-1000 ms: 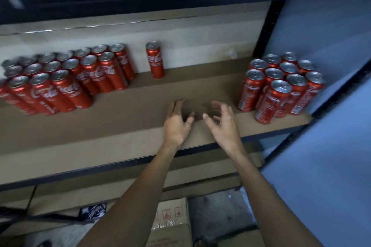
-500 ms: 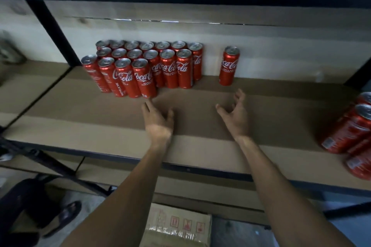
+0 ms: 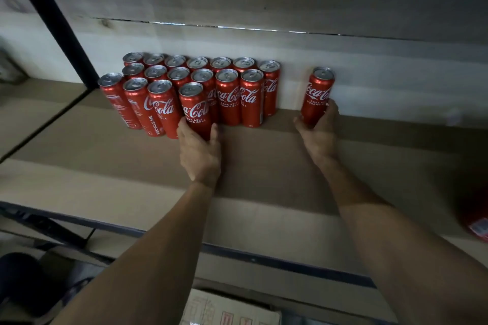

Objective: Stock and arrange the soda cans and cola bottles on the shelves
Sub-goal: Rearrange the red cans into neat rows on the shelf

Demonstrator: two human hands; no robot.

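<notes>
As the left hand (image 3: 200, 150) is gripping the block's front Coca-Cola can (image 3: 195, 111), the right hand (image 3: 320, 132) is clasping the stray can (image 3: 317, 99), which likely needs sliding left into line.

red can (image 3: 477, 220) cropped right; box (image 3: 232, 310) cropped below

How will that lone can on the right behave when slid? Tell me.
The lone can is tall and slim, so it may tip if pushed high. The right hand grips it low, likely steadier. Rigid metal, it probably won't flex.
</notes>
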